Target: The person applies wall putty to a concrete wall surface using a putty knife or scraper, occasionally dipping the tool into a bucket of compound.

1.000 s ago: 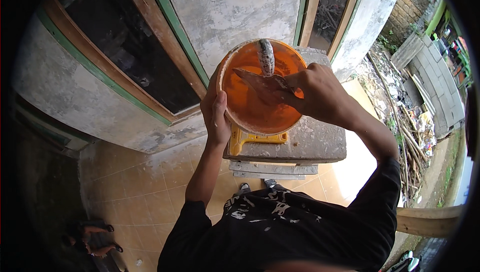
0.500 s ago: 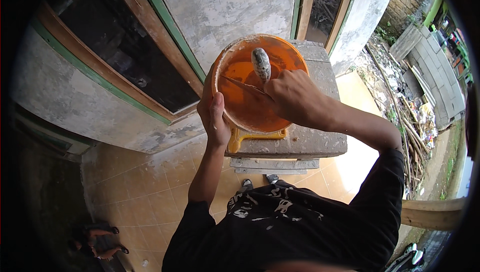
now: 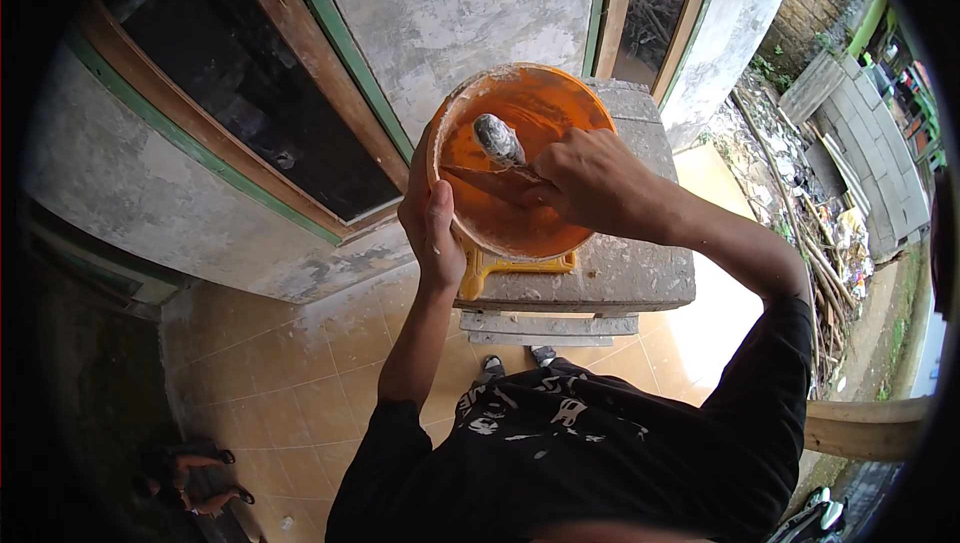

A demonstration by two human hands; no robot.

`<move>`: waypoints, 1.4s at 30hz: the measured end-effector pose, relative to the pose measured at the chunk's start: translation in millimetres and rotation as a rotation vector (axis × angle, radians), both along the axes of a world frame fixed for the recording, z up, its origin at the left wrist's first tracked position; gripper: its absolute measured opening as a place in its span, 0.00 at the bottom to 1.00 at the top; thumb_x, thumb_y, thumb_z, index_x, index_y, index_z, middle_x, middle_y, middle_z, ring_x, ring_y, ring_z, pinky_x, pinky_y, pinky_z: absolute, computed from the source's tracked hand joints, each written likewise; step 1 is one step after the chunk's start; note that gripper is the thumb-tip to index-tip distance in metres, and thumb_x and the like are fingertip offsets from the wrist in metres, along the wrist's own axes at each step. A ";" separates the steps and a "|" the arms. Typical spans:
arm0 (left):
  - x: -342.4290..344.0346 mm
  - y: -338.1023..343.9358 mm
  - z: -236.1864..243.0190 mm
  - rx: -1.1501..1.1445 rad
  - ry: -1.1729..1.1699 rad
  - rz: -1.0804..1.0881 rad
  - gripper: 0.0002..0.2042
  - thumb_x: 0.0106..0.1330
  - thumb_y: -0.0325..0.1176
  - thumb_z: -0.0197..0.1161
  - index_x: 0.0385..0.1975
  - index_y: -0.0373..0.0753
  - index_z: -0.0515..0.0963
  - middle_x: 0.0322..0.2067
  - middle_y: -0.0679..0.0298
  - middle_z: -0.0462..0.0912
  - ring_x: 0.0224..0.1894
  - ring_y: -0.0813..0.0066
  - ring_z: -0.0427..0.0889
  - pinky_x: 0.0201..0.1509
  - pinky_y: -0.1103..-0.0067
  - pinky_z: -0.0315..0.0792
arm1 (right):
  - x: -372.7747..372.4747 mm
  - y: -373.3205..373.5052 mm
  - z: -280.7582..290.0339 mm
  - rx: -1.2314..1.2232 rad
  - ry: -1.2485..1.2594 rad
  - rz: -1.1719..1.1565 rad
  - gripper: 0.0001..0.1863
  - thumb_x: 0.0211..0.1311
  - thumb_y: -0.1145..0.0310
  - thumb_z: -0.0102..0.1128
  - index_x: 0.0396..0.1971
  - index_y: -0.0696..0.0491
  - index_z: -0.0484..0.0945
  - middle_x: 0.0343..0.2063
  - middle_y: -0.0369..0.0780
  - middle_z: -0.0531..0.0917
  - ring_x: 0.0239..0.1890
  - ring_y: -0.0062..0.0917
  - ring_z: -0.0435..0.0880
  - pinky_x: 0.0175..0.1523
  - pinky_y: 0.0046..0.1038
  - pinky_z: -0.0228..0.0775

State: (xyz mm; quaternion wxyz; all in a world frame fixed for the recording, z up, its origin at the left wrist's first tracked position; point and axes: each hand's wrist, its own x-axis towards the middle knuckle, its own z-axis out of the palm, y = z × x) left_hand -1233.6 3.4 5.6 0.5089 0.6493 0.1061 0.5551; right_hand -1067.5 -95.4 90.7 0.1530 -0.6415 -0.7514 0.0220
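An orange bucket (image 3: 555, 93), its rim crusted with pale dried material, is tipped toward me above a worn wooden stand. My left hand (image 3: 436, 238) grips the bucket's left side, thumb over the rim and fingers hidden behind it. Inside the bucket, my right hand (image 3: 590, 178) is closed on a trowel (image 3: 497, 140) whose handle is smeared grey and white. The trowel's pointed blade (image 3: 485, 181) reaches left toward the inner wall. Just below the bucket, a yellow plastic tool (image 3: 500, 268) lies on the stand.
The stand's top (image 3: 640, 278) is splashed with dried material. Behind it rises a patchy grey wall (image 3: 450, 3) with a wood-framed dark window (image 3: 250, 73). Tan tiles (image 3: 300, 373) cover the floor. Sticks and rubble (image 3: 800, 213) lie at right; a dim person (image 3: 195, 483) is at lower left.
The trowel handle has tilted to the left, and its blade has turned to show more of its face. My right hand has shifted slightly. My left hand still grips the bucket.
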 end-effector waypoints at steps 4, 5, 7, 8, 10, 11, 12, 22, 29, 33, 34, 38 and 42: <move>-1.5 -2.0 -1.8 -0.025 -0.016 -0.021 0.30 0.71 0.47 0.41 0.63 0.26 0.64 0.58 0.49 0.70 0.60 0.62 0.72 0.63 0.70 0.66 | 6.3 -3.7 -1.1 0.049 0.014 0.030 0.05 0.52 0.75 0.60 0.19 0.60 0.79 0.15 0.48 0.80 0.20 0.40 0.82 0.27 0.37 0.74; -1.7 -2.4 -2.4 -0.026 -0.011 -0.011 0.30 0.71 0.47 0.41 0.62 0.25 0.64 0.58 0.49 0.71 0.60 0.62 0.72 0.63 0.70 0.67 | 9.0 -4.2 -2.7 0.049 0.016 0.029 0.05 0.52 0.75 0.60 0.19 0.60 0.79 0.15 0.48 0.80 0.20 0.40 0.82 0.27 0.37 0.74; -1.9 -3.0 -3.9 -0.028 -0.003 -0.002 0.30 0.71 0.47 0.41 0.62 0.25 0.64 0.58 0.49 0.71 0.60 0.62 0.72 0.63 0.70 0.67 | 13.4 -4.9 -7.5 0.078 0.092 0.076 0.05 0.52 0.77 0.58 0.19 0.61 0.79 0.14 0.48 0.79 0.19 0.40 0.82 0.26 0.36 0.74; -1.5 -2.9 -4.4 -0.012 -0.013 -0.005 0.30 0.71 0.47 0.41 0.62 0.25 0.64 0.58 0.49 0.71 0.60 0.62 0.72 0.63 0.70 0.67 | 13.6 -5.9 -6.9 0.078 0.093 0.074 0.05 0.52 0.77 0.58 0.19 0.61 0.79 0.14 0.48 0.79 0.19 0.40 0.82 0.26 0.36 0.74; -1.9 -4.4 -4.5 0.004 -0.019 -0.009 0.30 0.71 0.47 0.41 0.62 0.25 0.63 0.57 0.49 0.71 0.60 0.62 0.72 0.62 0.70 0.67 | 13.5 -8.8 -4.6 0.084 0.059 0.070 0.05 0.52 0.79 0.57 0.20 0.61 0.79 0.14 0.48 0.79 0.18 0.39 0.82 0.26 0.35 0.74; -2.0 -5.3 -3.6 -0.004 -0.015 -0.006 0.30 0.70 0.47 0.41 0.62 0.25 0.63 0.57 0.49 0.71 0.60 0.62 0.72 0.62 0.70 0.67 | 13.8 -10.1 -2.7 0.086 0.060 0.068 0.05 0.52 0.79 0.57 0.20 0.61 0.79 0.14 0.48 0.79 0.18 0.39 0.82 0.26 0.35 0.74; -2.2 -6.1 -3.0 -0.012 -0.010 -0.003 0.31 0.70 0.47 0.41 0.62 0.25 0.63 0.57 0.49 0.71 0.59 0.62 0.72 0.62 0.70 0.67 | 14.3 -11.2 -0.9 0.083 0.065 0.073 0.05 0.52 0.79 0.57 0.21 0.61 0.79 0.14 0.48 0.79 0.19 0.39 0.82 0.27 0.35 0.75; 2.9 1.7 -2.4 -0.069 -0.057 -0.059 0.29 0.71 0.46 0.40 0.60 0.26 0.65 0.57 0.51 0.71 0.58 0.64 0.73 0.62 0.71 0.67 | 31.6 -14.4 21.3 0.121 0.148 0.203 0.07 0.55 0.74 0.65 0.33 0.59 0.84 0.23 0.48 0.84 0.26 0.37 0.85 0.34 0.35 0.77; 13.5 8.9 2.2 -0.131 -0.027 -0.005 0.24 0.73 0.45 0.47 0.57 0.30 0.69 0.53 0.56 0.73 0.58 0.70 0.72 0.62 0.71 0.67 | 54.1 -16.8 44.9 0.069 0.150 0.131 0.10 0.55 0.71 0.68 0.36 0.60 0.85 0.28 0.48 0.86 0.29 0.36 0.86 0.37 0.32 0.78; 18.0 24.6 7.2 -0.338 -0.100 -0.133 0.25 0.71 0.49 0.51 0.56 0.34 0.70 0.54 0.59 0.73 0.59 0.70 0.72 0.62 0.72 0.68 | 66.3 -23.5 59.1 0.085 0.285 0.007 0.12 0.58 0.69 0.67 0.37 0.61 0.84 0.30 0.48 0.87 0.29 0.32 0.87 0.35 0.30 0.79; 17.9 29.7 10.2 -0.322 -0.115 -0.124 0.25 0.71 0.49 0.51 0.56 0.34 0.70 0.54 0.59 0.73 0.59 0.70 0.72 0.62 0.72 0.68 | 70.8 -24.5 61.1 0.114 0.335 -0.061 0.12 0.59 0.68 0.67 0.38 0.61 0.84 0.29 0.47 0.87 0.29 0.30 0.88 0.34 0.30 0.79; 29.1 38.5 15.4 -0.453 -0.138 -0.113 0.24 0.70 0.49 0.55 0.54 0.33 0.74 0.50 0.63 0.78 0.53 0.76 0.76 0.58 0.78 0.67 | 96.0 -29.1 27.0 0.259 0.830 -0.100 0.14 0.64 0.65 0.64 0.32 0.64 0.82 0.19 0.42 0.84 0.16 0.18 0.80 0.21 0.23 0.71; 26.3 59.6 6.0 -0.638 -0.151 -0.079 0.24 0.69 0.50 0.56 0.56 0.37 0.73 0.53 0.64 0.76 0.56 0.76 0.74 0.61 0.77 0.64 | 97.5 -28.2 1.2 0.205 1.304 -0.094 0.15 0.68 0.61 0.59 0.29 0.59 0.79 0.18 0.40 0.82 0.14 0.16 0.77 0.15 0.17 0.57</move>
